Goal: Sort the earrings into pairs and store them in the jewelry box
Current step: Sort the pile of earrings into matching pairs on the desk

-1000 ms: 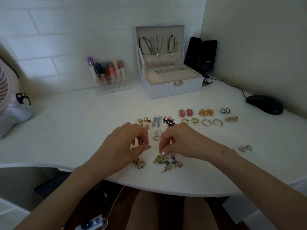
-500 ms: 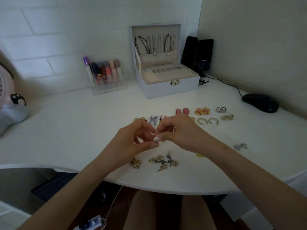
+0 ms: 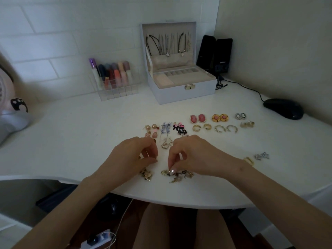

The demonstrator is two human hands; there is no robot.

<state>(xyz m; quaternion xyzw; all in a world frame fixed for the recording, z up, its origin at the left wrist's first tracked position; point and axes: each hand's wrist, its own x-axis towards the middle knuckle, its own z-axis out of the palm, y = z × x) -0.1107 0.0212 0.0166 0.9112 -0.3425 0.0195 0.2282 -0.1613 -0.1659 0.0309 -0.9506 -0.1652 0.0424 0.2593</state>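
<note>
Right hand picking at the unsorted heap by the tabletop edge; box standing open at the back.

The right hand [image 3: 194, 155] is pinching, thumb against fingertip, at a gold earring [image 3: 164, 173] on the left side of the tangled heap [image 3: 181, 175], close to the near edge of the tabletop [image 3: 71, 141]. The left hand [image 3: 133, 157] is hovering just beside it with fingers curled toward the thumb; whether it is gripping anything cannot be told. Sorted pairs [image 3: 208, 118] are lying in rows between the hands and the open jewelry box [image 3: 181, 92]. Likely risks: hooks and a dark strand in the heap look interlocked, so lifting one piece may be dragging neighbours over the edge. The right forearm is passing close to a loose gold hoop [image 3: 248, 160] and could sweep it away.
</note>
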